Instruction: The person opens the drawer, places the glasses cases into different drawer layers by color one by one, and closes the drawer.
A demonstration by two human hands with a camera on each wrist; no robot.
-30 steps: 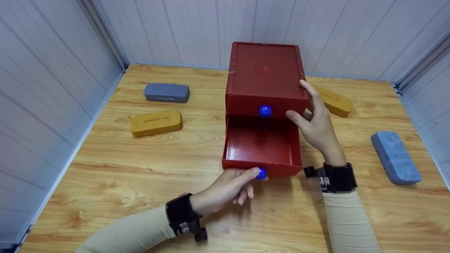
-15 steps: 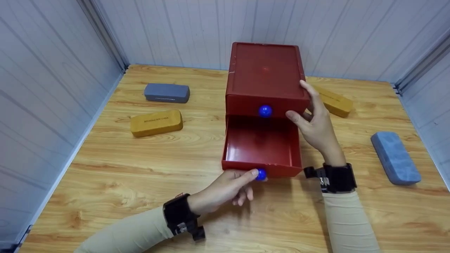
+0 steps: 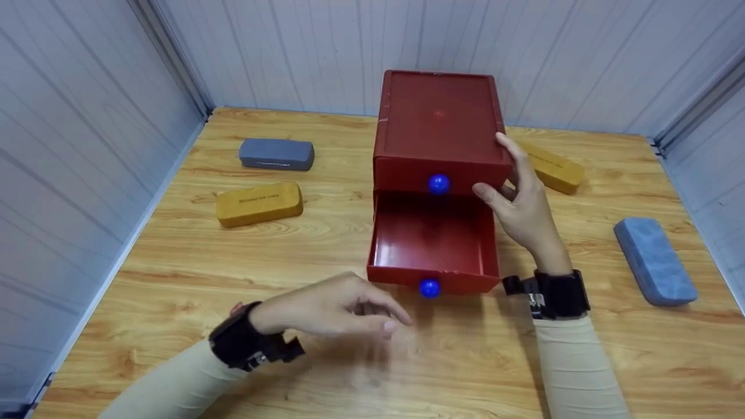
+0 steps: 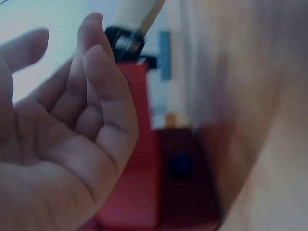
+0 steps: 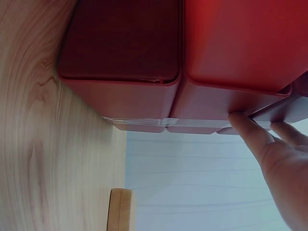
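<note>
A red two-drawer cabinet (image 3: 439,122) stands at the middle back of the wooden table (image 3: 233,273). Its lower drawer (image 3: 433,238) is pulled out and holds nothing; its blue knob (image 3: 429,287) faces me. The upper drawer, with its own blue knob (image 3: 438,184), is closed. My left hand (image 3: 381,320) hovers over the table just left of the lower knob, its fingers loosely curled and holding nothing; the left wrist view shows its bare palm (image 4: 72,144). My right hand (image 3: 515,192) grips the cabinet's front right corner, thumb on the front face, fingertips (image 5: 250,127) against the edge.
A yellow case (image 3: 259,203) and a grey case (image 3: 276,153) lie left of the cabinet. Another yellow case (image 3: 556,166) lies behind my right hand, and a blue case (image 3: 655,260) sits at the far right. Grey panel walls enclose the table on three sides.
My left hand has let go of the lower drawer's blue knob and drawn back to the left. The drawer, cabinet and right hand stay as they were.
</note>
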